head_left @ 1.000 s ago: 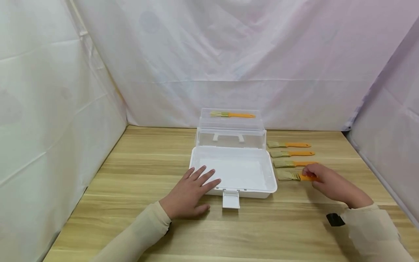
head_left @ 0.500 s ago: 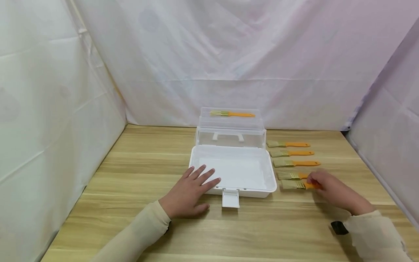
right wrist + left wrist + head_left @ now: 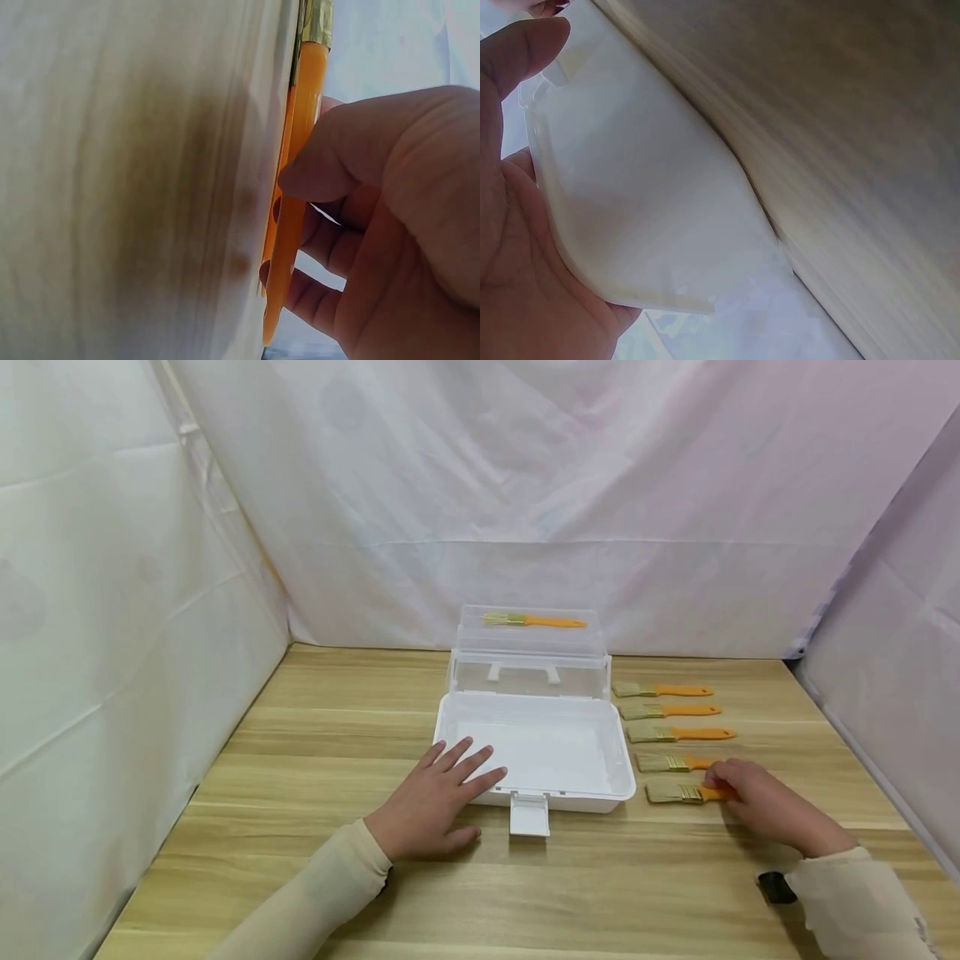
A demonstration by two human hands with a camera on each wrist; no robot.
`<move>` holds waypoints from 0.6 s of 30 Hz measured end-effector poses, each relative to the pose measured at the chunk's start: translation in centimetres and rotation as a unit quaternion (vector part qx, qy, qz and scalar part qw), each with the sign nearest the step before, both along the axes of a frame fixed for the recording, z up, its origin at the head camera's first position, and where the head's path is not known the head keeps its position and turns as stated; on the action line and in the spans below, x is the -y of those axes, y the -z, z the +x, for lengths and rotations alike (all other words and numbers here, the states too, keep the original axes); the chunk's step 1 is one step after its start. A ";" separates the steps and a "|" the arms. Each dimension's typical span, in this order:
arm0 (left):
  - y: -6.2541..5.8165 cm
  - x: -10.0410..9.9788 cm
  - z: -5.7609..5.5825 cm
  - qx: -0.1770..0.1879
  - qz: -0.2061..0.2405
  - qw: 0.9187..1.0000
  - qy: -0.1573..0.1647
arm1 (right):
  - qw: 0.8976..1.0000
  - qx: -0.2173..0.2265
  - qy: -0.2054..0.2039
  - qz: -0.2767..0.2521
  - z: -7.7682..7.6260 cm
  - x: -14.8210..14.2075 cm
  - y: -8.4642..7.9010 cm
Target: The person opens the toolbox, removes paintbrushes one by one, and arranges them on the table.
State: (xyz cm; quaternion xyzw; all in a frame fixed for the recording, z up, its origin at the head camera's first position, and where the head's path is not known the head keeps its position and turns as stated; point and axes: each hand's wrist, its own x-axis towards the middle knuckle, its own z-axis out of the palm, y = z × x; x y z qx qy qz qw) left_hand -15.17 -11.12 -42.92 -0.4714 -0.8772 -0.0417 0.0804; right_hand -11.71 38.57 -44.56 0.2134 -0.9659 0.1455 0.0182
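My left hand (image 3: 431,806) lies with fingers spread over the front left rim of a white plastic box (image 3: 588,804); in the left wrist view its palm (image 3: 525,255) is against the box wall. By the orange handle (image 3: 300,127), my right hand (image 3: 761,797) pinches the nearest paintbrush (image 3: 675,792) between thumb and fingers, low over the wood. Just behind it lies another paintbrush (image 3: 663,762), its handle partly hidden by that hand. Farther back are more orange-handled paintbrushes, one (image 3: 678,734) in front of another (image 3: 667,712) and a third (image 3: 663,691).
The box's clear lid (image 3: 468,643) stands raised at the back, with a white carry handle (image 3: 523,668) and one more brush (image 3: 532,621) showing there. A white latch (image 3: 529,816) juts from the box front. Pale cloth walls (image 3: 525,485) enclose the wooden table (image 3: 337,710).
The right hand has drawn the nearest paintbrush toward the front, apart from the one behind it, which now shows separately. The left hand stays on the box rim.
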 end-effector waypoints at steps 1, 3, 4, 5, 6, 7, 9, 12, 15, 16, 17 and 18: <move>0.0 0.0 0.0 0.000 0.000 1.000 0.000 | 1.000 0.004 0.002 0.001 0.0 0.0 0.0; 0.0 0.0 0.0 0.000 0.000 1.000 0.000 | 1.000 0.000 0.001 0.003 0.0 0.0 0.0; 0.0 0.0 -0.1 0.000 0.000 1.000 0.000 | 1.000 -0.005 -0.001 0.005 0.0 0.0 0.1; 0.0 0.0 -0.1 0.000 0.000 1.000 0.001 | 1.000 -0.006 -0.002 0.004 0.0 0.0 0.1; 0.1 0.0 -0.1 0.000 0.001 1.000 0.001 | 1.000 -0.006 -0.003 0.003 0.0 0.0 0.1; 0.1 0.0 -0.1 0.000 0.001 1.000 0.001 | 1.000 -0.005 -0.002 0.003 0.0 0.0 0.1; 0.1 0.0 -0.1 0.000 0.002 1.000 0.001 | 1.000 0.002 0.002 0.002 0.1 0.0 0.1; 0.1 0.0 -0.1 0.001 0.005 1.000 0.000 | 1.000 0.020 0.014 0.003 0.1 0.2 0.0; 0.1 0.0 -0.1 0.004 0.006 1.000 -0.001 | 0.999 0.025 0.018 0.007 0.2 0.3 -0.1; 0.1 0.0 -0.1 0.005 0.007 1.000 -0.001 | 0.999 0.025 0.019 0.008 0.2 0.4 -0.1; 0.1 0.0 -0.1 0.005 0.006 1.000 -0.002 | 0.999 0.026 0.019 0.008 0.2 0.4 -0.1; 0.1 0.0 -0.1 0.006 0.006 1.000 -0.002 | 0.999 0.027 0.019 0.008 0.2 0.4 -0.2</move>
